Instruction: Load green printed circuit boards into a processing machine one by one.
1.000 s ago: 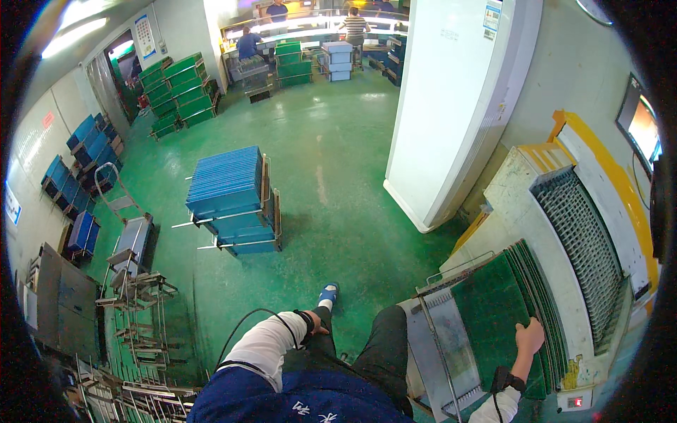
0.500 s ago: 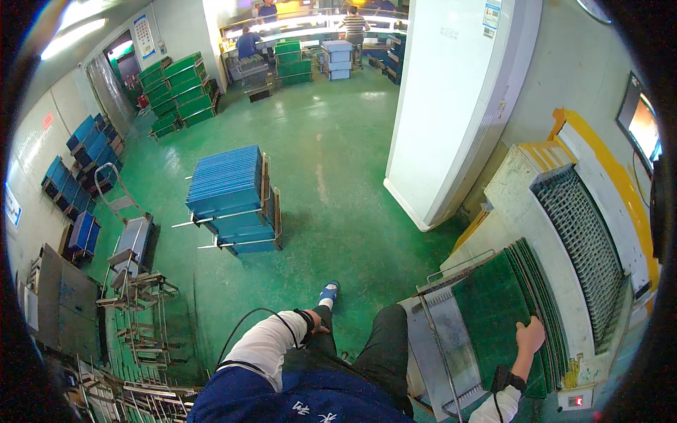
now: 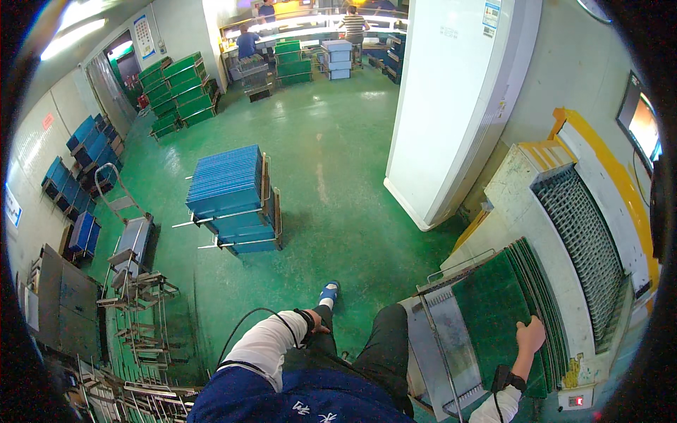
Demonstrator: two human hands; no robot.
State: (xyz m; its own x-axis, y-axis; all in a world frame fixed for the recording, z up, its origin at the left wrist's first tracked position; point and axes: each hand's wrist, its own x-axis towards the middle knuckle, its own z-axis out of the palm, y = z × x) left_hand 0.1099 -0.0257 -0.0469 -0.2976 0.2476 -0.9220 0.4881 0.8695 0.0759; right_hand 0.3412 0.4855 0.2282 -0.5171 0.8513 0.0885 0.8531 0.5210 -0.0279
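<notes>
We've got our right hand [image 3: 531,337] on the green boards [image 3: 489,299], left hand [image 3: 320,323] on our leg [image 3: 321,349], can't tell either's grip.

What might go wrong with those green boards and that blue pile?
The green boards stand close together, so the right hand, at their edges, might get pinched between them.

The left hand is down by the leg, away from the boards, so if one slipped, perhaps only one hand would be ready to catch it.

Metal rods stick out from the blue pile on the floor; someone might trip on them.
</notes>
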